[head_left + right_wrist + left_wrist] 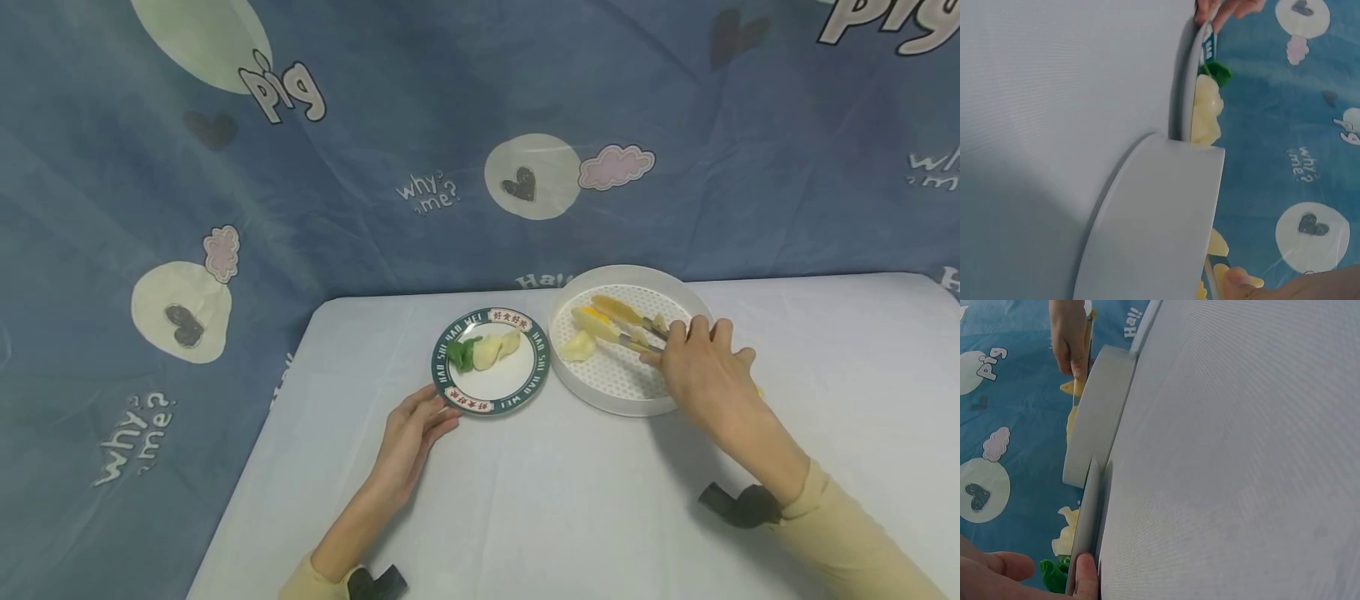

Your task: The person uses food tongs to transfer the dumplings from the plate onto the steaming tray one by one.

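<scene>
Tongs (pixel 597 326), gripped by the right hand (pixel 708 371), are partly hidden.

Through my remote feed, I read HAO SHI HAO WEI around the green rim of the plate (pixel 497 381), with red Chinese characters; on the blue cloth (pixel 360 225), "pig", "why? me?" and a partly hidden "Ha…"

A right hand (pixel 708 367), at right in the head view, covers the handles of tongs (pixel 600 327); whether they grip the yellow piece (pixel 597 313) is hard to tell. A tan sleeve (pixel 855 533) runs off the lower-right corner. The left wrist view crops the left hand (pixel 991 575) at lower left; the white perforated tray's (pixel 615 405) wall hides its floor in both wrist views.
</scene>
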`<state>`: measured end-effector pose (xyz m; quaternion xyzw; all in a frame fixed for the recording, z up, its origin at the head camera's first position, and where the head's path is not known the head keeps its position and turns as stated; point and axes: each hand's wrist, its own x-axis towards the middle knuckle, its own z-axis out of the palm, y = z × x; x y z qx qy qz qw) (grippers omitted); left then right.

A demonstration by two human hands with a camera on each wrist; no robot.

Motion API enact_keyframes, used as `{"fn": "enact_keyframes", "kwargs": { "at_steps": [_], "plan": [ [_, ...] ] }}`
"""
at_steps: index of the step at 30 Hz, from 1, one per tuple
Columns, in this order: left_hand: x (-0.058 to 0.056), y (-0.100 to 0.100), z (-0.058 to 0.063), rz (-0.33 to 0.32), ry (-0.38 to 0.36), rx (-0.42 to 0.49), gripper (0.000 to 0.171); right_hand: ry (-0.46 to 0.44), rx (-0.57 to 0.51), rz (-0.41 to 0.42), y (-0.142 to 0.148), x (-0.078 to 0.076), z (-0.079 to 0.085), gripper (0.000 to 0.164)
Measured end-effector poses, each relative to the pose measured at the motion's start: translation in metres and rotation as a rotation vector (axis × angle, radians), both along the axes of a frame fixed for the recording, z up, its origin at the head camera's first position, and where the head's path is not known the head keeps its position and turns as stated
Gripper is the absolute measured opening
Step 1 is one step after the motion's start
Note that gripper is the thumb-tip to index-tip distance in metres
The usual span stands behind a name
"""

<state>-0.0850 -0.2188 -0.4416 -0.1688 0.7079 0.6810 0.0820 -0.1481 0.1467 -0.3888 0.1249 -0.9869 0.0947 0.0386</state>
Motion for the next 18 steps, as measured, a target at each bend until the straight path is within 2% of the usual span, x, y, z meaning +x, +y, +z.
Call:
{"fn": "enact_keyframes", "kwargs": {
  "at_steps": [7,15,18],
  "plan": [
    [0.000,0.000,-0.001,-0.002,0.000,0.000,0.064,0.013,-0.023,0.000,0.000,0.003,0.004,0.048],
    [0.001,0.000,-0.001,-0.006,0.008,0.004,0.064,-0.050,-0.033,0.007,-0.012,0.008,0.013,0.051],
    [0.000,0.000,0.000,-0.006,0.007,0.003,0.064,-0.046,-0.030,0.010,-0.019,0.011,0.017,0.053]
  ]
}}
